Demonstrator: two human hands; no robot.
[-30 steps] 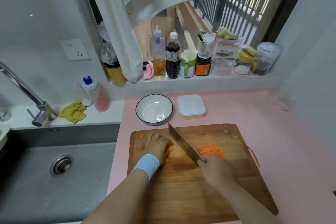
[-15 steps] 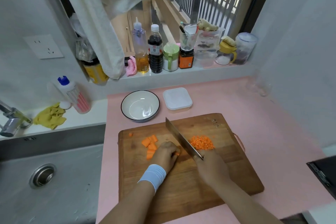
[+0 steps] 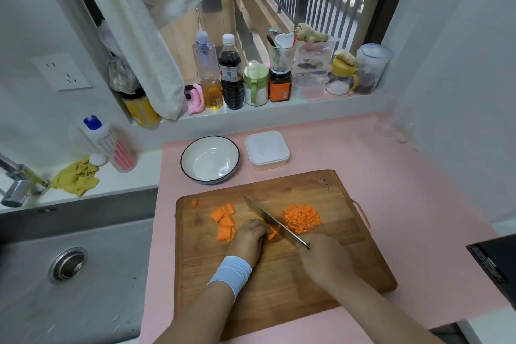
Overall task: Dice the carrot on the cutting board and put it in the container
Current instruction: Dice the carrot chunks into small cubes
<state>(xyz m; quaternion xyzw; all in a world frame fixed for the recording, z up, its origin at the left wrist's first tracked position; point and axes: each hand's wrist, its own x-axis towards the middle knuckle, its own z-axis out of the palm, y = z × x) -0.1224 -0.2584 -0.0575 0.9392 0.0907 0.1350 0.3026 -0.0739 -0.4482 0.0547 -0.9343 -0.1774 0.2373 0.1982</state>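
Note:
A wooden cutting board lies on the pink counter. My left hand, with a blue wristband, holds a carrot piece down with curled fingers. My right hand grips the handle of a cleaver, whose blade stands on the board against that piece. Several larger carrot chunks lie to the left of my left hand. A heap of diced carrot sits to the right of the blade. A white lidded container stands behind the board.
A white bowl with a dark rim stands beside the container. A steel sink lies to the left, with a tap and a yellow cloth. Bottles and jars line the window sill. A black appliance edge shows at the right.
The view has shifted leftward and closer. My left hand moved off the larger chunks onto one piece by the blade; the cleaver has come down against it.

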